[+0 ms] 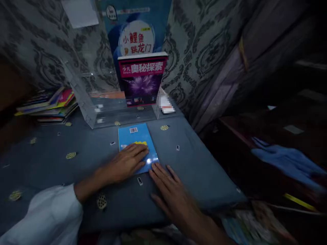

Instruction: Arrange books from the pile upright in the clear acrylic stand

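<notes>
A thin blue book (150,139) lies on the table with its barcode side up, the barcode near its far edge. My left hand (131,158) rests over its lower left part, fingers stretched across the cover and hiding some of a yellow patch. Fingertips of my right hand (170,185) touch the book's near right corner; the fingers lie extended and the thumb is apart. Behind the book stands a clear plastic rack (88,105). A dark purple book with a red title band (143,85) stands upright in it, in front of a taller blue book (138,20).
A pile of books (51,105) sits at the back left of the table (204,170). A small white and orange item (167,105), partly blurred, lies right of the rack. A curtain (219,81) hangs beyond the table's right edge, and blue cloth (286,163) lies farther right.
</notes>
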A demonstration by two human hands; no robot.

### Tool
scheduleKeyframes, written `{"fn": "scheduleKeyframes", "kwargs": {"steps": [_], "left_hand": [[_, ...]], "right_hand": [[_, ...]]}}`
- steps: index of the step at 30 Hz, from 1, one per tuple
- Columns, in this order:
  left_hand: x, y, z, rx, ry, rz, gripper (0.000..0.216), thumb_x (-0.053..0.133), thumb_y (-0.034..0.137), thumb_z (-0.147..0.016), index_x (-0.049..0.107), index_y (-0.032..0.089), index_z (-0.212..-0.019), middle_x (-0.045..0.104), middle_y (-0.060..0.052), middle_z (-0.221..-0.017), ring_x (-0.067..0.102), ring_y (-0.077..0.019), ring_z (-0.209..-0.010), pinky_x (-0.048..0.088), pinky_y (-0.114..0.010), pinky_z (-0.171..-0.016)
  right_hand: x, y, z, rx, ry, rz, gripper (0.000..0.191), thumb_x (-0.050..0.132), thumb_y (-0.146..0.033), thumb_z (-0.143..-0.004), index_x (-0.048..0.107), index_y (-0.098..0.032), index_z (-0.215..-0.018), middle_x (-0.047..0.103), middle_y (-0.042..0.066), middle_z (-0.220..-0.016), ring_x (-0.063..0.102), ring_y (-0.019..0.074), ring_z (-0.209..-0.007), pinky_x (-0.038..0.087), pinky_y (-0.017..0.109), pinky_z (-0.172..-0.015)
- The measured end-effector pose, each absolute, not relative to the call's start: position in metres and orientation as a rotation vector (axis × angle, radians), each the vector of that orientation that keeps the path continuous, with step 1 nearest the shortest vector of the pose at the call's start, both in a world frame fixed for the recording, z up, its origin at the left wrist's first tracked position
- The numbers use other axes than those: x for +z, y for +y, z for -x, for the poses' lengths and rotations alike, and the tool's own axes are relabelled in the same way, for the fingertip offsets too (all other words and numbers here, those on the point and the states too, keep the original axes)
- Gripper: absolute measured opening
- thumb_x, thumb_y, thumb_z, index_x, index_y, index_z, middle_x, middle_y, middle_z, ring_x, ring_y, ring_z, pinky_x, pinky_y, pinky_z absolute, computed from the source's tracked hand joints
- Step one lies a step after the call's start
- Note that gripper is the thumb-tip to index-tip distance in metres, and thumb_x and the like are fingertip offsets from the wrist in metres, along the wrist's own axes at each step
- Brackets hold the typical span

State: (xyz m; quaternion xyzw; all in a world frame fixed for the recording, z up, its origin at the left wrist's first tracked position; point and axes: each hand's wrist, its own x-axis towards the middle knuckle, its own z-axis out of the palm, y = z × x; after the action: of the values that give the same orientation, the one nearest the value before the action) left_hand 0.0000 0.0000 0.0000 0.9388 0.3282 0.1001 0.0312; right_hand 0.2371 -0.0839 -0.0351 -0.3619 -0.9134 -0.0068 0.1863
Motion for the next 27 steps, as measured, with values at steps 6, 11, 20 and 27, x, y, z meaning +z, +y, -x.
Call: {"fn": "scheduleKeyframes", "kwargs": {"steps": [6, 11, 20, 27], "left_hand": [[-0.004, 0.045, -0.019, 0.249, 1.121, -2.879, 0.047, 0.042, 0.037, -0.107, 0.05, 0.01, -0.144, 0.055, -0.016, -0.147, 0.052, -0.027, -0.137, 0.037, -0.045, -0.118], [-0.004, 0.076, -0.026, 0.211, 1.235, -2.813, 0.049, 0.042, 0.039, -0.106, 0.049, 0.012, -0.147, 0.052, -0.015, -0.152, 0.048, -0.0273, -0.142, 0.033, -0.046, -0.12], [-0.017, 0.103, 0.015, 0.29, 1.45, -2.627, 0.056, 0.034, 0.041, -0.105, 0.046, 0.011, -0.151, 0.053, -0.014, -0.152, 0.05, -0.0284, -0.14, 0.036, -0.048, -0.119], [-0.027, 0.09, 0.047, 0.451, 1.443, -2.543, 0.063, 0.029, 0.049, -0.104, 0.048, 0.01, -0.15, 0.053, -0.015, -0.152, 0.049, -0.0271, -0.142, 0.036, -0.046, -0.121]], "right_hand": [[-0.034, -0.086, -0.239, 0.023, -2.561, 1.041, 0.055, 0.052, -0.021, -0.099, 0.042, -0.006, -0.151, 0.047, 0.018, -0.156, 0.045, 0.0303, -0.146, 0.049, 0.057, -0.112], [-0.037, -0.085, -0.239, 0.105, -2.518, 1.048, 0.059, 0.052, -0.019, -0.098, 0.039, -0.01, -0.154, 0.048, 0.016, -0.156, 0.042, 0.0273, -0.148, 0.044, 0.054, -0.117], [-0.034, -0.086, -0.242, 0.217, -2.469, 1.03, 0.064, 0.055, -0.018, -0.097, 0.033, -0.012, -0.158, 0.048, 0.015, -0.157, 0.039, 0.0259, -0.15, 0.041, 0.053, -0.12], [-0.032, -0.082, -0.241, 0.232, -2.407, 1.09, 0.063, 0.054, -0.021, -0.1, 0.031, -0.014, -0.158, 0.045, 0.016, -0.159, 0.038, 0.0264, -0.15, 0.042, 0.052, -0.119]]}}
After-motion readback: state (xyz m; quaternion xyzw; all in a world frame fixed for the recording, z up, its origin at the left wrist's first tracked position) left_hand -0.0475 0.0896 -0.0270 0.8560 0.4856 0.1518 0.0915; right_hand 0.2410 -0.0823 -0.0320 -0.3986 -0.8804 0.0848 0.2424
